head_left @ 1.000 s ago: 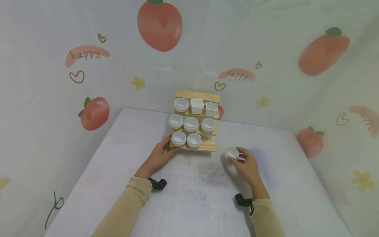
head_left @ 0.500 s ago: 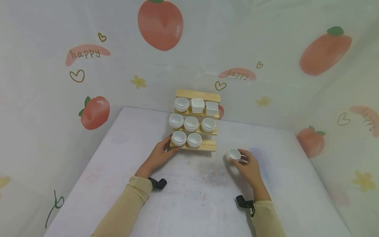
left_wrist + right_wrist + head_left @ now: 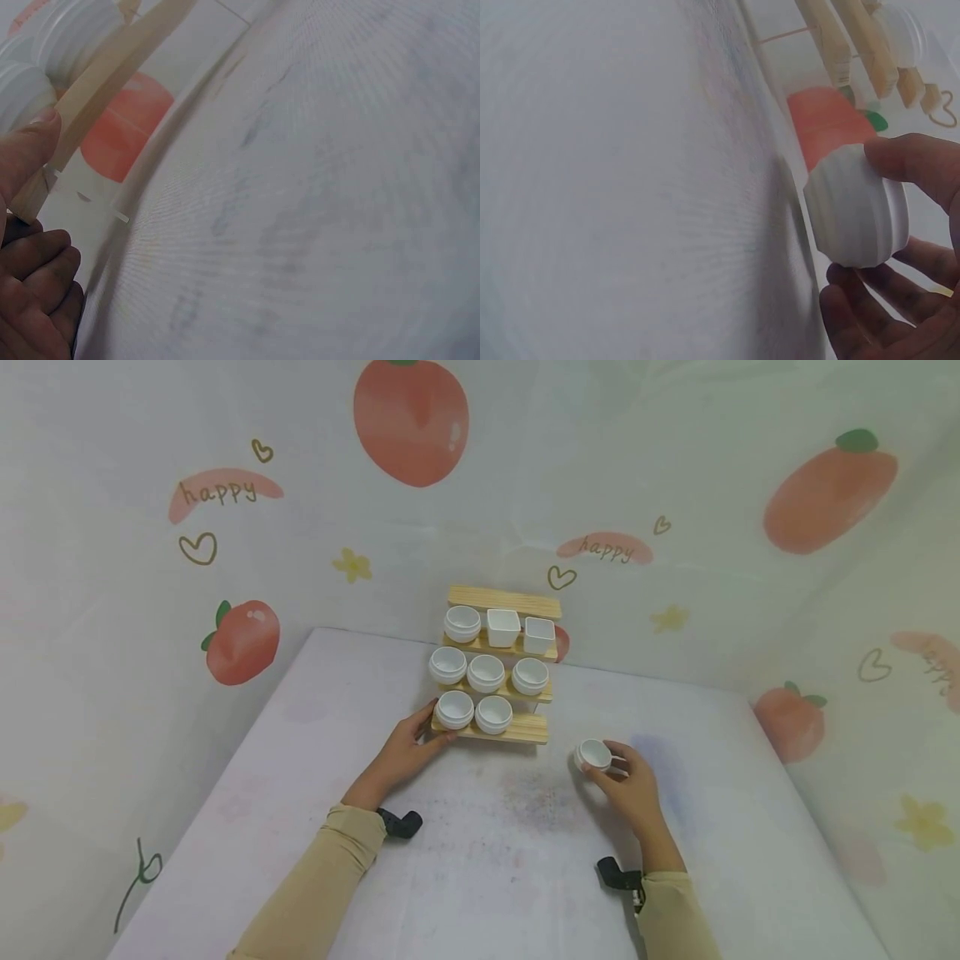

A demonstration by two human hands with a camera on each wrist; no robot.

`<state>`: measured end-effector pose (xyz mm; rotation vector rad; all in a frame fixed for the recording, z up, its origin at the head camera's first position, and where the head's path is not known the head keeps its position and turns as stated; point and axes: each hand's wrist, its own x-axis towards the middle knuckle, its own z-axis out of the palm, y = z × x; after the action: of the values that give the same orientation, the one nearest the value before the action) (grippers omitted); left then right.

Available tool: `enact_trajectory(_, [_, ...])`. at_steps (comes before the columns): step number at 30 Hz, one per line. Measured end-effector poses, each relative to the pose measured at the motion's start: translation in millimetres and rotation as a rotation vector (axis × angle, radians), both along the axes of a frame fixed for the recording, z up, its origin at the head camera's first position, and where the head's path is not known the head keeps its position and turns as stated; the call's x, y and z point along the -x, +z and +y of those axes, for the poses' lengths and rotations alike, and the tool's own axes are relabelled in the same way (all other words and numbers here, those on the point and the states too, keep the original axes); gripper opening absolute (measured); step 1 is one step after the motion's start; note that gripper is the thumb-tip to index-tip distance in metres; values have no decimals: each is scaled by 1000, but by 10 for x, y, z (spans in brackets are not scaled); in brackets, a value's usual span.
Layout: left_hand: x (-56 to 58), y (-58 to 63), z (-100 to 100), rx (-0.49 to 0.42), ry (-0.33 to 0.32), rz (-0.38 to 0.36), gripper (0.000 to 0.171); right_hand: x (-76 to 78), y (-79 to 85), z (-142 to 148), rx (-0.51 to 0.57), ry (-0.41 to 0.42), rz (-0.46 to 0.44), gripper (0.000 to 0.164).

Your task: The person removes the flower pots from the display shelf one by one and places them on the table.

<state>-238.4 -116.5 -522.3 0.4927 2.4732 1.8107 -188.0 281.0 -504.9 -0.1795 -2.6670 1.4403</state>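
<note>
My left hand [image 3: 405, 752] grips the left end of the lowest plank of a stepped wooden rack [image 3: 528, 728]. In the left wrist view its thumb [image 3: 34, 146] lies at the plank's edge, with curled fingers under the plank's end. To the right of the rack, my right hand [image 3: 628, 781] holds a small white round pot [image 3: 594, 755] between thumb and fingers. This pot shows ribbed sides in the right wrist view, close to the tabletop. On the lowest plank sit two round white pots [image 3: 493, 716], toward the left; its right end is bare.
Three round pots [image 3: 486, 674] stand on the middle plank. Above them are one round pot [image 3: 462, 624] and two square pots [image 3: 503, 628]. The top plank [image 3: 504, 601] is bare. Behind the pale tabletop [image 3: 480, 877] hangs a fruit-printed backdrop [image 3: 495, 510].
My right hand has shifted slightly right and toward me with the pot. The left hand keeps its grip on the rack.
</note>
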Motion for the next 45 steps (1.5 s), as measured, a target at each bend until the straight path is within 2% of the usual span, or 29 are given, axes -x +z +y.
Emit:
enact_trajectory(6, [2,2,2,-2,-2,3,85,-37,38,6,6,-1,-25,67])
enact_trajectory(20, [1,-1,-6,-1,0,7,87,-30,4,16,-38,-5,-11,66])
enact_trajectory(29, [9,16,0,19,3,1,85,-27,22,25,-25,-7,-48,67])
enact_trajectory(45, [-2,15,-4,23,5,-9,85,-31,45,41,-6,-5,-42,70])
